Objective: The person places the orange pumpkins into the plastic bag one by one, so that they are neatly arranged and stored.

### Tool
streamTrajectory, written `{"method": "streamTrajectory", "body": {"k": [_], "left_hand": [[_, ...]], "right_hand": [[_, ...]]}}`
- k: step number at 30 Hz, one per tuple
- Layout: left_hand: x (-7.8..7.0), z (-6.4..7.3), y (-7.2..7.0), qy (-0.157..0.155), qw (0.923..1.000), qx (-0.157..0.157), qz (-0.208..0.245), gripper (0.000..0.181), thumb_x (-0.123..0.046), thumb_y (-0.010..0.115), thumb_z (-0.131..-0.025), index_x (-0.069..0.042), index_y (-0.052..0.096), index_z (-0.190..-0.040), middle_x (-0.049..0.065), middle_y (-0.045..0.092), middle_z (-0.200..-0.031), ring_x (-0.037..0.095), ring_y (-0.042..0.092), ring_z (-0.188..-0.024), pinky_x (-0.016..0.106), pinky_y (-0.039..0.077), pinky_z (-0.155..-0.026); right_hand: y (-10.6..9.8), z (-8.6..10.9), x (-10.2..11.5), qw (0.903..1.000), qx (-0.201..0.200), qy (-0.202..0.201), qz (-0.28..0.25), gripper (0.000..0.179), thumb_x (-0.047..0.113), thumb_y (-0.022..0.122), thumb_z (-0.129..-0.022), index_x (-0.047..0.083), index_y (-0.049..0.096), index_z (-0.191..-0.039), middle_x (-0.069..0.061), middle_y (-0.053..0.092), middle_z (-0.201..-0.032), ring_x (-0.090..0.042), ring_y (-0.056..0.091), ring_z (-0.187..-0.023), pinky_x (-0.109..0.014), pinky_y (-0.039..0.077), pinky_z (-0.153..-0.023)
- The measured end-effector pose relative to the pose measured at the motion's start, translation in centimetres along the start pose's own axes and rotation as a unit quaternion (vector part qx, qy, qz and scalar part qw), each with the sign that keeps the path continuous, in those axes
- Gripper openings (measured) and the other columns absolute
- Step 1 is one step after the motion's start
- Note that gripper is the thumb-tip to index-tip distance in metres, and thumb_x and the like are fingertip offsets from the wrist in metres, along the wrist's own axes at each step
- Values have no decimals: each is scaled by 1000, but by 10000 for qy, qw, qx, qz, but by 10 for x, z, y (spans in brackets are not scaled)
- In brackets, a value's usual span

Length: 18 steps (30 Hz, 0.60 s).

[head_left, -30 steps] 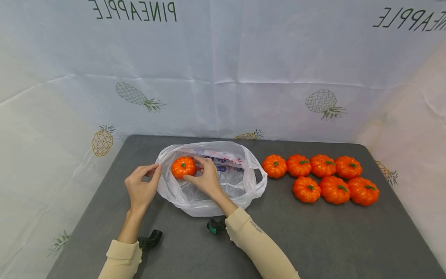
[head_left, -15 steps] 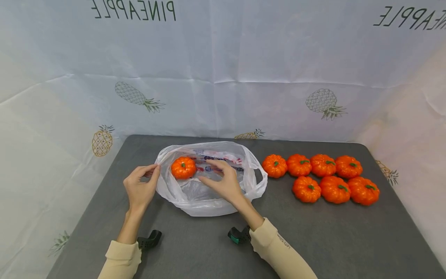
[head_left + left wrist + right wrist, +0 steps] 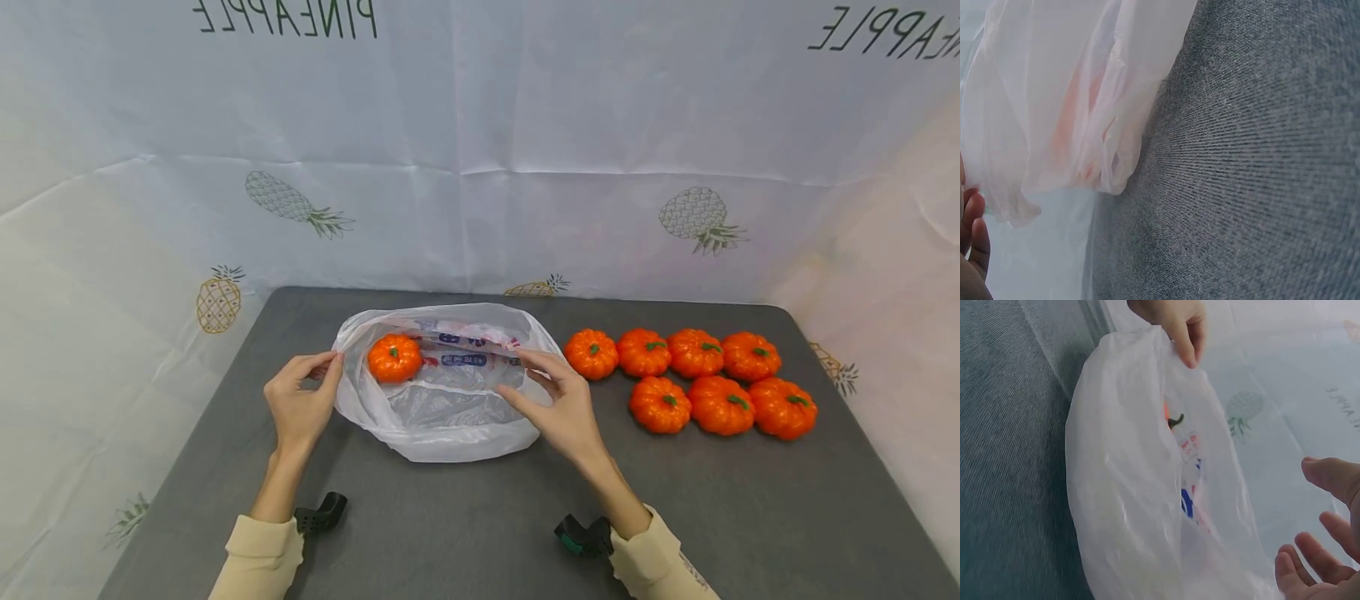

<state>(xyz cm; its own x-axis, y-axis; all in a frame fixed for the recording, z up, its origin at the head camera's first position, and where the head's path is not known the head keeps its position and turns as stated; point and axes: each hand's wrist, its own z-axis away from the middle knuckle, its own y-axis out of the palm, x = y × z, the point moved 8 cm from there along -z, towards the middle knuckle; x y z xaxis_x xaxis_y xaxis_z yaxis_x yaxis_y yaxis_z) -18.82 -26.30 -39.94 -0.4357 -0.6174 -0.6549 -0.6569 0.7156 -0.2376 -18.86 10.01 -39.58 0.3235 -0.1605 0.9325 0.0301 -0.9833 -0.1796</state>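
Note:
A white plastic bag (image 3: 457, 446) lies with its mouth spread wide, and one small orange pumpkin (image 3: 394, 359) sits inside at the left. My left hand (image 3: 300, 404) pinches the bag's left rim between thumb and fingertips. Over the right side of the bag hovers my right hand (image 3: 561, 408), fingers apart and holding nothing. In the right wrist view, the right hand (image 3: 1329, 544) shows spread fingers beside the bag (image 3: 1119, 469). The left wrist view has orange showing faintly through the bag's side (image 3: 1079, 106).
To the right of the bag, several orange pumpkins with green stems stand in two rows; one front pumpkin (image 3: 660, 405) is close to my right hand. All rest on a grey table (image 3: 450, 533). A white pineapple-print cloth (image 3: 480, 233) hangs behind it.
My right hand has let go of the pumpkin inside the bag and moved right, across the opening to the bag's right side. The left hand stays at the left rim.

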Motion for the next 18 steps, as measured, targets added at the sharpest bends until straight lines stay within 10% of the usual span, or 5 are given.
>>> {"method": "streamTrajectory", "body": {"k": [18], "left_hand": [[5,1,0,5,9999,104,48,7,8,80,-79,6,79,-85,23,71,-73,-11,54,-71,5,43,-70]], "right_hand": [[-99,43,-8,9889,-1250,251,762,52,-11,83,-75,-1,69,-125,-2,68,-125,0,62,-115,-10,49,-101]]}}
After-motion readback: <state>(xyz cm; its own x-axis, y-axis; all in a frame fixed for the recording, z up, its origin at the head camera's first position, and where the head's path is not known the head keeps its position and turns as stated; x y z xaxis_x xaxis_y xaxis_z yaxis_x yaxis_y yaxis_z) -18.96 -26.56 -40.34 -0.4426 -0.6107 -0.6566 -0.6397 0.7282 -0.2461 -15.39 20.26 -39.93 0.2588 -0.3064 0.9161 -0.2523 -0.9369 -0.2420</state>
